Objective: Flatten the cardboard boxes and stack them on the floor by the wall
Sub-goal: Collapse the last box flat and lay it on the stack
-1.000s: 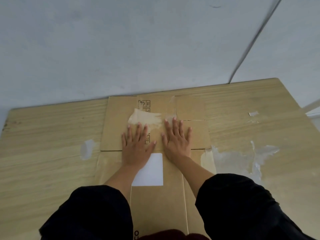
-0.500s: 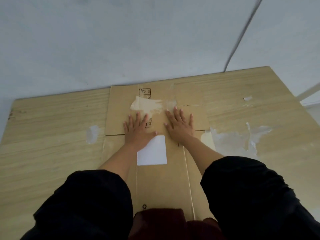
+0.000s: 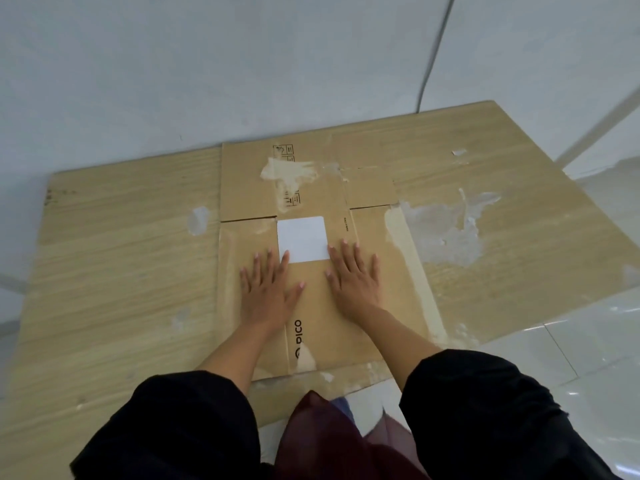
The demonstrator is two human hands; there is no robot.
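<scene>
A brown cardboard box (image 3: 311, 188) lies flattened on a large wood-grain sheet (image 3: 114, 271) on the floor against the wall. It carries a white label (image 3: 302, 239), torn tape patches and black print. My left hand (image 3: 270, 292) presses flat on the box just below and left of the label, fingers straight and spread. My right hand (image 3: 355, 278) presses flat beside it, just right of the label. Both forearms come out of black sleeves.
The grey wall (image 3: 207, 64) runs along the sheet's far edge, with a cable (image 3: 434, 53) hanging down it. White floor tiles (image 3: 571, 341) lie to the right. Torn white patches (image 3: 446, 226) mark the sheet right of the box.
Both hands slid toward me along the box, from the torn tape patch above the label to the panel below it. The camera view pulled back and shows more of the sheet.
</scene>
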